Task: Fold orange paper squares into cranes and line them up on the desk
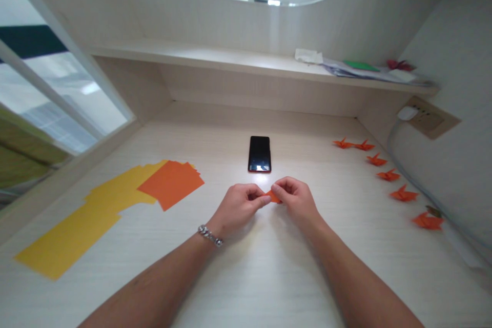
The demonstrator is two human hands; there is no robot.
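Note:
Between my two hands is a small folded piece of orange paper (273,196), held just above or on the pale desk; its exact folds are partly covered by my fingers. My left hand (243,203), with a silver chain bracelet at the wrist, pinches the paper's left end between thumb and forefinger. At the other side my right hand (295,198) grips it the same way. A dark phone (260,154) lies flat just beyond my hands. Along the right side sit several folded orange paper cranes (403,193) in a curved row.
Orange paper sheets (171,184) overlap a spread of yellow sheets (69,238) on the left. A cable (407,179) runs down the right wall from a plug in the socket (430,118). Papers (369,70) lie on the shelf (215,59) under a mirror.

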